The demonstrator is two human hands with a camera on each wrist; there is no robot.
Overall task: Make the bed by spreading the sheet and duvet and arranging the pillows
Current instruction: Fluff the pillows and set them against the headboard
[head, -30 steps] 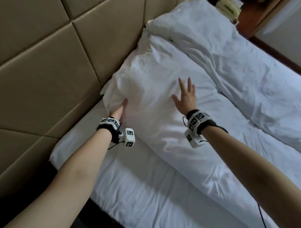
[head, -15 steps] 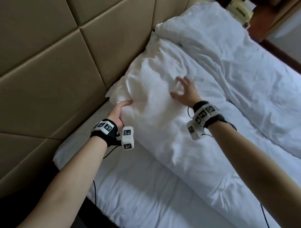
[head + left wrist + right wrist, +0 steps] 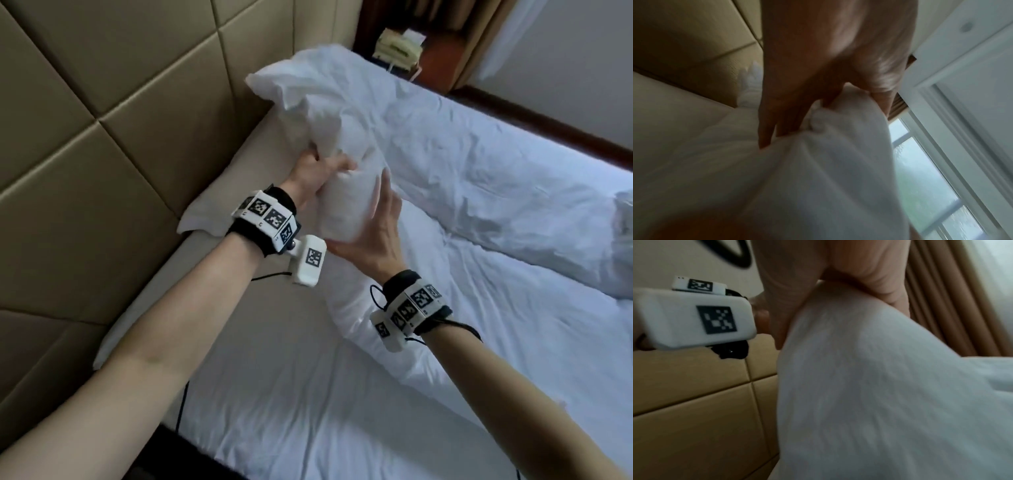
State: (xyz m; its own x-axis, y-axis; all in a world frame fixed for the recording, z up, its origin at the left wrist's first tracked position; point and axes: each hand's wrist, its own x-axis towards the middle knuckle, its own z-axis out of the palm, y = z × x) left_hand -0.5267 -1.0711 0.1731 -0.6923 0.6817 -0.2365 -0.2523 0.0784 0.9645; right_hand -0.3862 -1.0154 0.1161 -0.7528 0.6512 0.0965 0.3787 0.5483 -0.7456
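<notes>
A white pillow (image 3: 325,113) is lifted off the bed, its far corner up near the headboard. My left hand (image 3: 317,173) grips a bunch of its near end, fingers dug into the fabric; the left wrist view shows that left hand (image 3: 797,110) buried in the pillow (image 3: 818,178). My right hand (image 3: 371,229) cups the same end from the right and below, thumb and fingers wrapped round it. The right wrist view shows that right hand (image 3: 818,293) on the pillow (image 3: 879,386). A rumpled white duvet (image 3: 479,164) lies on the right over the white sheet (image 3: 308,394).
A padded beige headboard (image 3: 102,137) runs along the left. A nightstand with a telephone (image 3: 397,48) stands beyond the bed's far end, next to brown curtains (image 3: 479,37). A wooden skirting strip (image 3: 548,123) edges the far side.
The pillow lay flat with my right hand spread on top; now both hands have gathered its near end and lifted it up off the bed.
</notes>
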